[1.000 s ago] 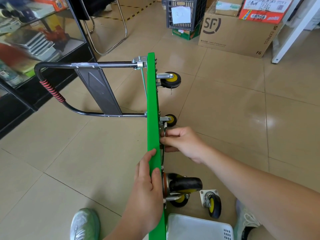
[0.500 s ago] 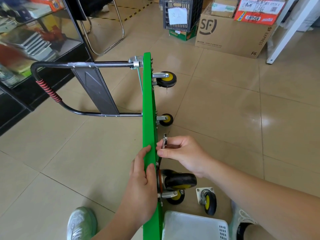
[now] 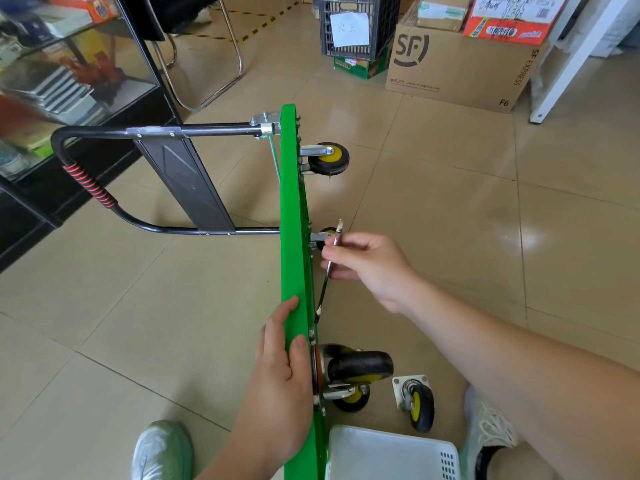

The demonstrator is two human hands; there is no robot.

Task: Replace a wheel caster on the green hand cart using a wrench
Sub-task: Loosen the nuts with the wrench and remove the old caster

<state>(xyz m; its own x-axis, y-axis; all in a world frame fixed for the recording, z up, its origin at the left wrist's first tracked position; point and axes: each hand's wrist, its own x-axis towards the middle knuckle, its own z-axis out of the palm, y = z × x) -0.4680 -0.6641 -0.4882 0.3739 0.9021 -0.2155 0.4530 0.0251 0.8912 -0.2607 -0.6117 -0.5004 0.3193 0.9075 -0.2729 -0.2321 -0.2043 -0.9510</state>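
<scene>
Two hands on the upended green cart (image 3: 292, 220): left hand (image 3: 280, 379) grips its edge, right hand (image 3: 370, 265) pinches a tilted wrench (image 3: 323, 294), which could slip off a bolt by the caster (image 3: 356, 367).

Green cart (image 3: 292, 216), black-and-yellow casters (image 3: 329, 159)

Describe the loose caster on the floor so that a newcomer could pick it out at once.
Find the green cart standing on its edge. Near its closest end, just beyond the white basket, sits a small caster. Unlike the mounted casters, it is detached, its plate bare.
</scene>
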